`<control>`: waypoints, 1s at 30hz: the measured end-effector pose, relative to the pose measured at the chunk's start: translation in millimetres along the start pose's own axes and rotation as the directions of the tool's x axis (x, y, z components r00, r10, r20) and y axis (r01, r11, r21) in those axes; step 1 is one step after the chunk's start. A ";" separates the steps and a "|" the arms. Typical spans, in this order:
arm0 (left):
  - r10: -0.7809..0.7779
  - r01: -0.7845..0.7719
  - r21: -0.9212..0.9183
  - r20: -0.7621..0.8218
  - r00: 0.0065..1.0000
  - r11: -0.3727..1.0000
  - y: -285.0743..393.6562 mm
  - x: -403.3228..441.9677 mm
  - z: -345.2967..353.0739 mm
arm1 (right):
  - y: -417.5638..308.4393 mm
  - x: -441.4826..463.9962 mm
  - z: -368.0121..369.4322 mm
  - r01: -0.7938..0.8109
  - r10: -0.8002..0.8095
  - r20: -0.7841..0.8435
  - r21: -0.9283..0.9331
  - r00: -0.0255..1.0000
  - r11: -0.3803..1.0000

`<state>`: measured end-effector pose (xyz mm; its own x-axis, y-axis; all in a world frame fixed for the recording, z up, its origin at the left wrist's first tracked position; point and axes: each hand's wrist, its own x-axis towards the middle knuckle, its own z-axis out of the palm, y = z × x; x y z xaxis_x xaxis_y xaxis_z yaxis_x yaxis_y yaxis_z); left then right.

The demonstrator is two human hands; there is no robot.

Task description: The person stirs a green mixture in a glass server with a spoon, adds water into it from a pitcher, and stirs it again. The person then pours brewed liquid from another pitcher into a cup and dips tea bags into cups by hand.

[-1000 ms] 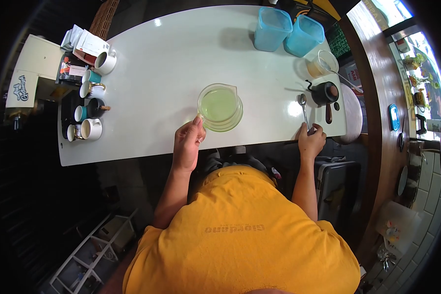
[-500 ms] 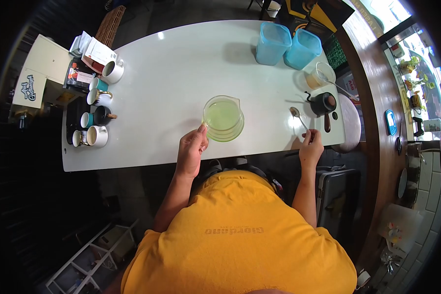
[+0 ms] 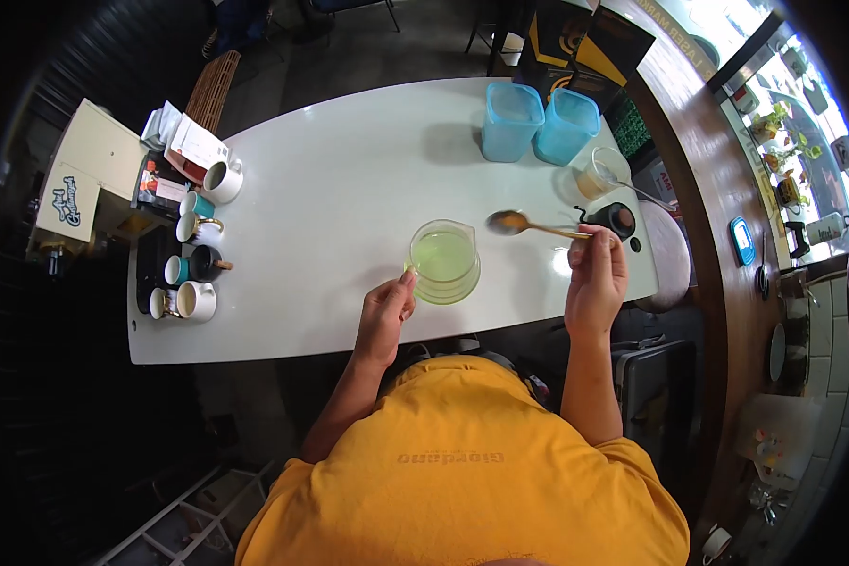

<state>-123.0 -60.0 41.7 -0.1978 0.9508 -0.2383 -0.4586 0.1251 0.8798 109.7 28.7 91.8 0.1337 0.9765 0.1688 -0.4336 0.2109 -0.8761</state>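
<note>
A clear glass jug (image 3: 446, 269) with pale green liquid stands on the white table (image 3: 321, 208), in front of my body. My left hand (image 3: 384, 316) is closed on the jug's handle at its left side. In my right hand (image 3: 598, 283) a metal spoon (image 3: 542, 227) is pinched by its handle end. The spoon is raised above the table, its bowl pointing left, to the right of the jug's rim. Beyond my right hand sits a small dark pot (image 3: 615, 220), partly hidden by the fingers.
Two blue plastic containers (image 3: 512, 123) stand at the back right. Near them is a clear cup (image 3: 598, 175) with a pale brown content and a spoon. Several mugs (image 3: 198, 300) line the left edge beside a cream box (image 3: 85, 179). A wooden counter (image 3: 693, 141) runs along the right.
My right hand has lifted the spoon off the table side and swung its bowl left toward the jug. My left hand stays on the jug's handle. The whole view has shifted slightly.
</note>
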 end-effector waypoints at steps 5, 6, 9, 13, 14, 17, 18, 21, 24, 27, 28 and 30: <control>-0.036 0.036 0.008 0.047 0.998 0.999 -1.5 2.9 9.7 | -22.1 -12.2 42.7 0.389 -0.209 0.395 -0.459 0.895 0.798; -0.054 0.053 0.035 0.044 0.998 0.998 -0.7 2.3 12.8 | -24.6 -10.5 45.6 0.488 -0.199 0.502 -0.549 0.842 0.679; -0.073 0.069 0.065 0.060 0.996 0.995 -4.6 3.1 15.7 | -16.3 -7.0 52.4 0.660 -0.229 0.646 -0.572 0.728 0.486; -0.081 0.073 0.094 0.086 0.993 0.993 -6.4 3.9 19.5 | -5.8 -7.4 51.2 0.745 -0.196 0.726 -0.594 0.659 0.303; -0.079 0.071 0.095 0.084 0.993 0.993 -6.7 3.7 20.1 | -4.9 -7.8 51.3 0.755 -0.189 0.735 -0.603 0.651 0.257; -0.081 0.072 0.087 0.103 0.991 0.994 -7.2 2.8 22.9 | -3.5 -8.3 50.1 0.764 -0.190 0.742 -0.605 0.643 0.223; -0.082 0.072 0.094 0.105 0.991 0.993 -6.2 2.1 24.9 | -3.4 -8.3 49.8 0.765 -0.191 0.743 -0.604 0.642 0.223; -0.084 0.074 0.093 0.106 0.991 0.993 -7.8 1.4 26.8 | -2.6 -9.7 49.0 0.737 -0.167 0.724 -0.616 0.669 0.279; -0.085 0.077 0.083 0.100 0.991 0.994 -8.8 0.0 26.3 | -2.4 -11.8 47.6 0.681 -0.102 0.703 -0.627 0.704 0.378; -0.084 0.076 0.085 0.089 0.993 0.993 -7.7 -1.8 26.1 | -4.8 -12.3 47.4 0.638 0.000 0.709 -0.634 0.705 0.437; -0.084 0.076 0.090 0.083 0.993 0.993 -7.3 -2.0 25.8 | -5.9 -11.7 47.0 0.641 0.031 0.720 -0.636 0.694 0.429; -0.080 0.073 0.081 0.083 0.993 0.994 -8.5 -1.5 24.3 | -8.3 -10.3 47.4 0.639 0.068 0.726 -0.642 0.684 0.423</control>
<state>-97.8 -55.5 44.5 -0.0884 0.9580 -0.2728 -0.4003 0.2166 0.8904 69.7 19.0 118.8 -0.5850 0.7144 0.3839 0.4741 0.6853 -0.5528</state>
